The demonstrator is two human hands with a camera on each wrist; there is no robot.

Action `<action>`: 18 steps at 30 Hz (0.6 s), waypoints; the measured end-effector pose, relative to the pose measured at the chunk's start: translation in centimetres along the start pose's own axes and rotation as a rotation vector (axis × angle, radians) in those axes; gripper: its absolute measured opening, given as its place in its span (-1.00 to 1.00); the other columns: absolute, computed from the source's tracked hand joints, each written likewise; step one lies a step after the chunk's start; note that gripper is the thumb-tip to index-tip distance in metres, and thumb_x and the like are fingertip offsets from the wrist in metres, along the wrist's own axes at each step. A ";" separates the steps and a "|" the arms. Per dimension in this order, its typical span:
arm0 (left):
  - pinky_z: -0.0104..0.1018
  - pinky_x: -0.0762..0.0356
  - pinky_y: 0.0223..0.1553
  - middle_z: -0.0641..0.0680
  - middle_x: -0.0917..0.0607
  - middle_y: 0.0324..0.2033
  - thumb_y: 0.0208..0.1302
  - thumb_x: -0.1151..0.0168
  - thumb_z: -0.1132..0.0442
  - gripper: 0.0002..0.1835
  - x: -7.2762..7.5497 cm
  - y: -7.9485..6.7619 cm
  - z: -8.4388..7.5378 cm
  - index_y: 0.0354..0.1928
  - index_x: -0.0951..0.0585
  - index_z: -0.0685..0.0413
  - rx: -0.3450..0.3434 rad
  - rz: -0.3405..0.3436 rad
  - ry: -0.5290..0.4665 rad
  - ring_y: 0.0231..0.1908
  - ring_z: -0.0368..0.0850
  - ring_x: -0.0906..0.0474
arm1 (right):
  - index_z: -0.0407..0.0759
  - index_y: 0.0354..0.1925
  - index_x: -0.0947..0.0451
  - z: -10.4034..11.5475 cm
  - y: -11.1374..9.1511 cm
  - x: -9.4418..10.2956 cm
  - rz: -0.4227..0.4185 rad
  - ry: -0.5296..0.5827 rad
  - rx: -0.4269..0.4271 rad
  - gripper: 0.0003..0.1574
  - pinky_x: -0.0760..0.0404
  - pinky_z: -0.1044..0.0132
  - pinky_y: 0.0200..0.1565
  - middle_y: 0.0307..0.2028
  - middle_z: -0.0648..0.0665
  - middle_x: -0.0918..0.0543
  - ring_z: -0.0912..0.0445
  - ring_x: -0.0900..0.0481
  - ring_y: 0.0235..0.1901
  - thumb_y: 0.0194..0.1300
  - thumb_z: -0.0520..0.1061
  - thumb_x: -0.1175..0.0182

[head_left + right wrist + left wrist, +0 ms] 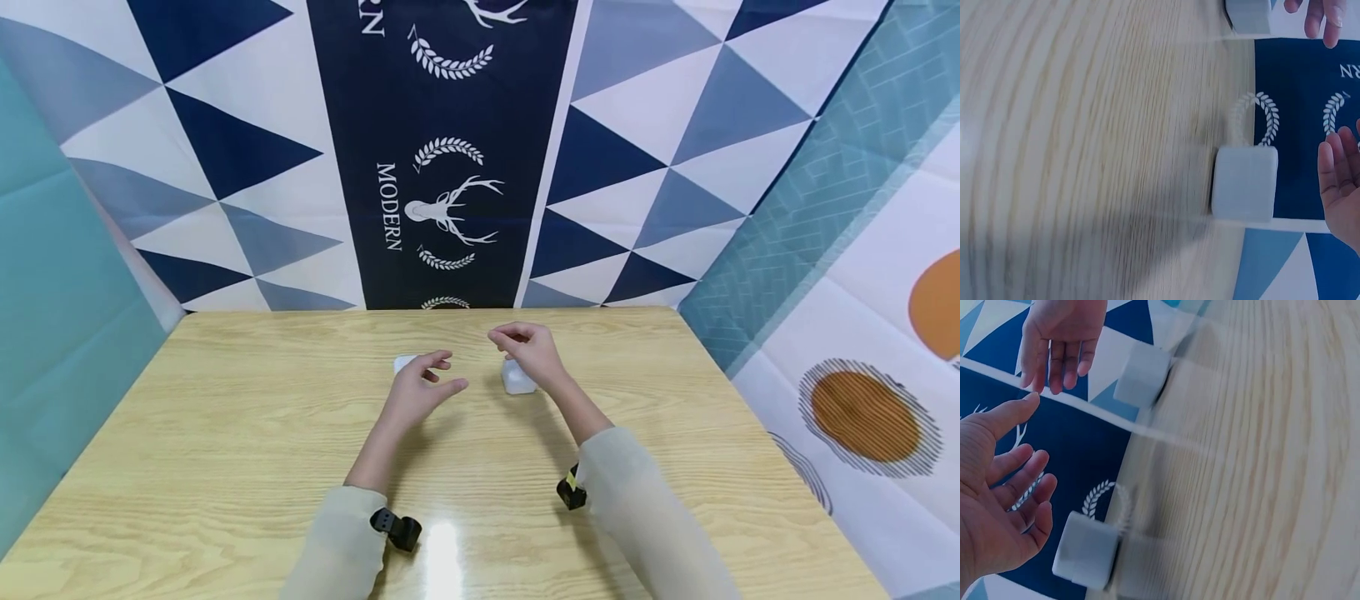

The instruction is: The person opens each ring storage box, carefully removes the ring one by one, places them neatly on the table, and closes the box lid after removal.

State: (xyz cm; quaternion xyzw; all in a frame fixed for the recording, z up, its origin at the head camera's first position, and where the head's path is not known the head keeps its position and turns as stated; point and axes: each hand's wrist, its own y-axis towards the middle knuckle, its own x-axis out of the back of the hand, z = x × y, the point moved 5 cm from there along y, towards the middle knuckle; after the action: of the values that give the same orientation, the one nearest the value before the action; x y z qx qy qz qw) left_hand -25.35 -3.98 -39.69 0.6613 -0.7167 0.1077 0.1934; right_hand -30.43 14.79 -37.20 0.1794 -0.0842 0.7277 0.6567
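Blocks, two of them and white, sit well apart on the table [225, 433] toward its far edge. The left block [403, 362] lies partly hidden in the head view, because my left hand [417, 396] comes in front of it. The right block [517, 379] shows most of its body there, its top partly covered by my right hand [531, 352].

Both my hands are released and in the air. My left fingers curve loosely, spread a little, the thumb standing away from them; the left wrist view shows that hand beside the left block, apart from it. My right fingers bend toward the thumb as seen from my head, but from the left wrist they hang long and relaxed, well apart from the right block.

On my pale sleeves [337, 546] ride small black cameras [405, 533]. Behind the far edge hangs patterned cloth [442, 108]: a dark band with deer and wreaths, blue and white triangles either side. Teal cloth [67, 292] stands left, a curtain with orange rounds [866, 417] right.
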 end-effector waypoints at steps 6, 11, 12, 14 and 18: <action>-0.23 -0.39 -0.22 0.12 -0.58 -0.09 -0.08 -0.34 0.01 -0.43 -1.4 0.2 -0.3 0.05 -0.48 -0.07 -0.031 -0.015 -0.025 -0.15 0.07 -0.45 | -0.21 -0.23 -0.60 -0.3 -0.3 1.4 -0.043 -0.006 0.008 -0.59 -0.54 0.30 -0.31 -0.28 -0.21 -0.62 -0.10 -0.53 -0.26 0.08 0.08 -0.20; -0.24 -0.39 -0.21 0.07 -0.59 -0.11 -0.11 -0.36 0.00 -0.42 -2.5 0.6 -0.4 0.05 -0.49 -0.09 -0.042 -0.043 -0.025 -0.15 0.05 -0.46 | -0.21 -0.23 -0.61 -0.8 -0.5 2.2 -0.062 -0.049 0.013 -0.59 -0.50 0.38 -0.34 -0.26 -0.18 -0.63 0.05 -0.52 -0.34 0.08 0.08 -0.21; -0.23 -0.38 -0.20 0.06 -0.59 -0.11 -0.11 -0.36 -0.01 -0.41 -2.7 0.6 -0.4 0.05 -0.49 -0.10 -0.041 -0.044 -0.020 -0.15 0.05 -0.46 | -0.21 -0.23 -0.61 -0.9 -0.6 2.4 -0.063 -0.054 0.009 -0.59 -0.49 0.40 -0.34 -0.25 -0.18 -0.63 0.10 -0.52 -0.35 0.07 0.07 -0.22; -0.22 -0.38 -0.18 0.03 -0.58 -0.11 -0.11 -0.35 -0.02 -0.40 -3.2 0.8 -0.4 0.06 -0.48 -0.09 -0.042 -0.039 -0.009 -0.13 0.05 -0.45 | -0.21 -0.24 -0.61 -1.0 -0.7 2.7 -0.066 -0.052 0.006 -0.61 -0.47 0.42 -0.33 -0.23 -0.19 -0.63 0.16 -0.50 -0.36 0.07 0.05 -0.23; -0.19 -0.38 -0.14 0.01 -0.57 -0.12 -0.10 -0.34 -0.04 -0.39 -4.0 1.0 -0.5 0.07 -0.48 -0.05 -0.049 -0.034 0.019 -0.12 0.02 -0.44 | -0.28 -0.21 -0.59 -0.2 -1.6 3.3 -0.061 -0.061 0.011 -0.64 -0.45 0.43 -0.29 -0.19 -0.23 -0.62 0.15 -0.50 -0.27 0.11 -0.04 -0.21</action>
State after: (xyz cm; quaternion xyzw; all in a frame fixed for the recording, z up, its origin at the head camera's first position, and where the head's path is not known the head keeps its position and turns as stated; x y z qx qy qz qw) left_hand -26.09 -0.06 -40.75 0.6675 -0.7059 0.0929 0.2181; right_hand -29.16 18.08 -36.34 0.2076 -0.0947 0.7019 0.6747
